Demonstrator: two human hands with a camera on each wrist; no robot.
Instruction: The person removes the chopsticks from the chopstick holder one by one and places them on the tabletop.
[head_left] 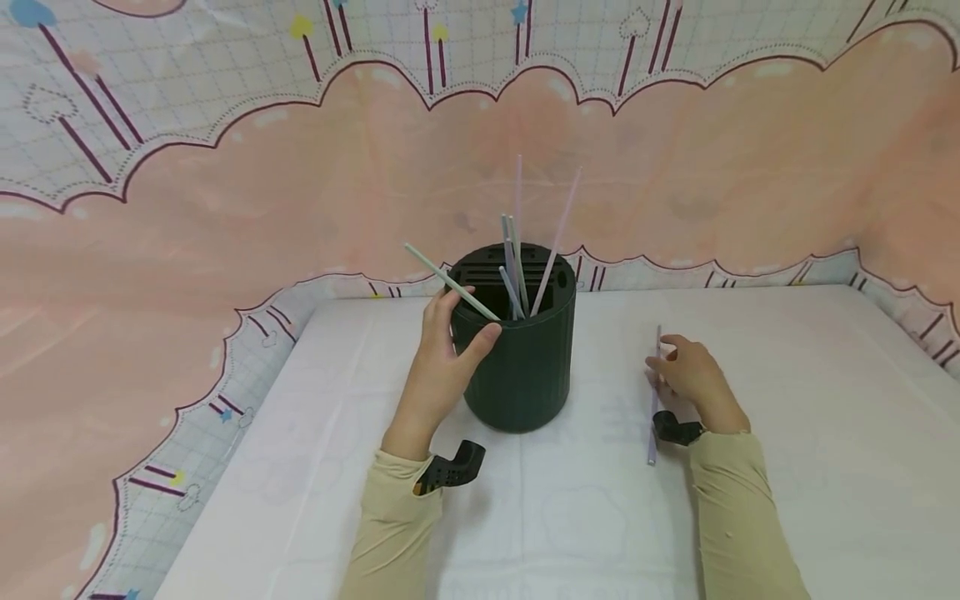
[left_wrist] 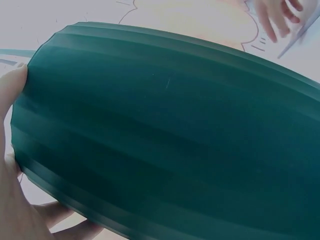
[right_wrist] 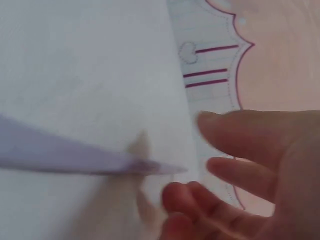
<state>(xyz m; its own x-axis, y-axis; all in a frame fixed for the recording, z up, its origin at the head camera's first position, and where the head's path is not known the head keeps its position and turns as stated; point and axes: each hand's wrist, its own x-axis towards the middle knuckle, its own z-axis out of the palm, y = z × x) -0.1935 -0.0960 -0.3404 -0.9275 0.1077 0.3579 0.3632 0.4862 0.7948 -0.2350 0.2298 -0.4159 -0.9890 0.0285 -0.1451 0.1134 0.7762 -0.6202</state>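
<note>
A dark green ribbed pen holder stands upright on the white table, several thin straws in its opening. My left hand grips its left side at the rim, thumb in front. A pale green straw leans out to the left over the fingers. The left wrist view is mostly filled by the holder's wall. To the right, a lilac straw lies on the table. Just over it hovers my right hand, fingers loosely bent; in the right wrist view, the straw appears apart from the fingertips.
The table is covered in white and runs back to a patterned cloth backdrop in peach and white. A black wrist camera sits on the left wrist, another wrist camera on the right.
</note>
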